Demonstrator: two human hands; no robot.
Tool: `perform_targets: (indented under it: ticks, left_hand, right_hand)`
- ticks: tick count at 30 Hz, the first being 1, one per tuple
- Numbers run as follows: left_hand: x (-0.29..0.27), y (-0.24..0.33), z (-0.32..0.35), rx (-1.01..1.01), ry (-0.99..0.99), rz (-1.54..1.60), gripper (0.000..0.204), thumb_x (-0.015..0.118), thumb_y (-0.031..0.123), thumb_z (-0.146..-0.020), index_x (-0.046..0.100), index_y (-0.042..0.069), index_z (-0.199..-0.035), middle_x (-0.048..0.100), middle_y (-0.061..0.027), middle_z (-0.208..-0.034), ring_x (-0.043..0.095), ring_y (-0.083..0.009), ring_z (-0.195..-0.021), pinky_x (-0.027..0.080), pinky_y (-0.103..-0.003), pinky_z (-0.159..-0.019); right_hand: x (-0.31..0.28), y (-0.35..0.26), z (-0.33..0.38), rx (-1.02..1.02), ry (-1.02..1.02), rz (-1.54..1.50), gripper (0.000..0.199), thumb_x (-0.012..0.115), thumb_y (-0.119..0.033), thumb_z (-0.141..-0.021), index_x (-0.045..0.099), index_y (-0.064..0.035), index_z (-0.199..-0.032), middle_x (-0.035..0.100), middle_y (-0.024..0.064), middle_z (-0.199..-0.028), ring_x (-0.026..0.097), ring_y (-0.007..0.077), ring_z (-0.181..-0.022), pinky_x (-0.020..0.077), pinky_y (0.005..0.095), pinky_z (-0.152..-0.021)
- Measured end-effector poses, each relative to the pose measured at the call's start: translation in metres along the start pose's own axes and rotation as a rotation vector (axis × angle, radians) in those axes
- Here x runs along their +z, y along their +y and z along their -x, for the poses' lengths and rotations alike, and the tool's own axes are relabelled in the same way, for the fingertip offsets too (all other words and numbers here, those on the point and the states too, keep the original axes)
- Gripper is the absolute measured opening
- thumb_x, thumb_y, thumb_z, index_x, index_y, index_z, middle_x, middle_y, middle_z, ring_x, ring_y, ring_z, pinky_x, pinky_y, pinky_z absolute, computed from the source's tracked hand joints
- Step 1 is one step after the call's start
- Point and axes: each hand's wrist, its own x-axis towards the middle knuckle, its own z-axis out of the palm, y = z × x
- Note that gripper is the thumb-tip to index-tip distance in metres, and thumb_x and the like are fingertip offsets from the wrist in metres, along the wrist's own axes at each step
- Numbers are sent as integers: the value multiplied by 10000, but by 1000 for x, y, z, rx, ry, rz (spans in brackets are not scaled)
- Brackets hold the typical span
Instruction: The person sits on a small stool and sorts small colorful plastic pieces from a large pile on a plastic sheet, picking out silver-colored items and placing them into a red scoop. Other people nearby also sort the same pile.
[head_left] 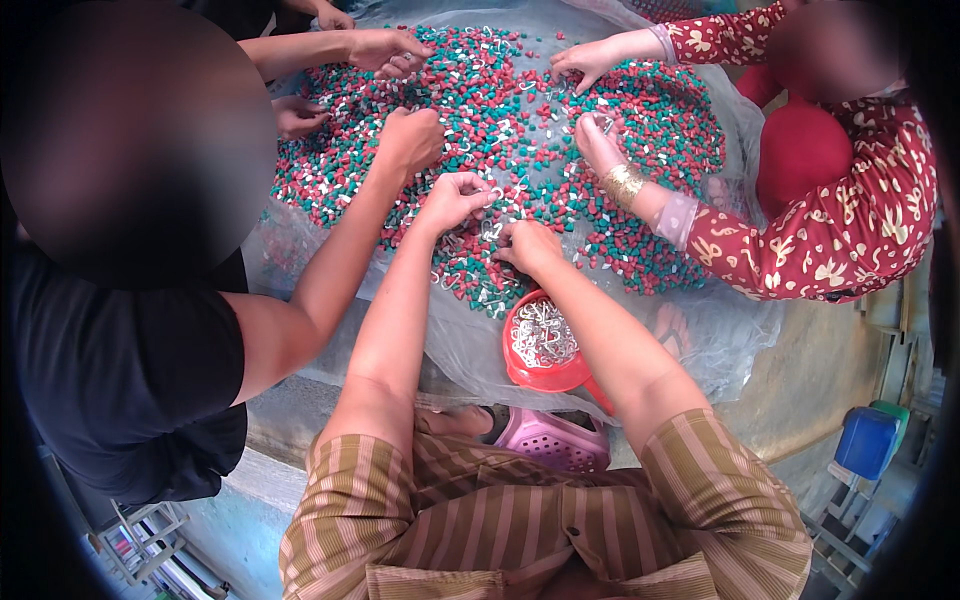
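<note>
My left hand (458, 204) is closed in a pinch over the pile, with a small white hook (494, 197) at its fingertips. Just right of it, my right hand (532, 247) reaches down with curled fingers to the near part of the pile. Whatever its fingertips grip is hidden. A few more white hooks (492, 232) lie between my hands. The pile (650, 180) is made of many small red, green and white pieces mixed with pale hooks. Below my right hand, a red plastic dipper (513, 368) holds many white hooks, its handle pointing toward me.
Clear plastic sheeting (735, 350) lies under the pile. A person in dark clothes (120, 370) reaches in from the left, with another person's hands beyond. Someone in a red patterned sleeve (800, 245) works at the right. A pink plastic clog (555, 438) shows below the dipper.
</note>
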Motion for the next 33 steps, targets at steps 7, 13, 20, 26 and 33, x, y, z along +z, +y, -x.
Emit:
perform_targets:
  ticks: [7, 13, 20, 26, 33]
  left_hand:
    - [-6, -26, 4, -58, -18, 325, 106, 518, 14, -790, 550, 69, -875, 577, -41, -698, 544, -135, -552, 454, -279, -501]
    - [23, -6, 13, -181, 128, -861, 329, 772, 310, -644, 649, 86, -851, 657, -126, -910, 630, -266, -880, 482, -392, -770]
    - [26, -36, -5, -160, 143, -909, 238, 765, 245, -636, 645, 84, -762, 664, -113, -876, 638, -279, -819, 495, -404, -745]
    - [6, -55, -3, -149, 40, -155, 150, 633, 109, -707, 512, 69, -787, 617, -84, -734, 606, -170, -677, 501, -299, -614]
    - [-9, -31, 21, -104, 37, 202, 282, 520, 42, -757, 487, 43, -1037, 563, -65, -750, 528, -128, -630, 425, -244, -549]
  right_hand:
    - [20, 29, -19, -89, 18, -2, 134, 684, -212, -698, 694, -102, -773, 669, 110, -746, 643, 263, -696, 508, 375, -670]
    - [-4, 39, -8, 172, -148, -956, 109, 608, -186, -779, 620, -88, -735, 562, -21, -633, 487, 78, -550, 378, 238, -477]
    - [-19, 47, 0, 172, -184, -1589, 186, 520, -156, -747, 536, -28, -881, 611, 113, -800, 628, 242, -727, 535, 367, -616]
    - [-9, 33, -7, 230, 18, -1307, 29, 523, -72, -740, 506, -76, -763, 530, 37, -623, 486, 126, -472, 416, 259, -382]
    - [27, 34, -34, -6, 120, -318, 208, 651, -201, -769, 679, -138, -965, 664, 138, -874, 647, 280, -818, 501, 399, -744]
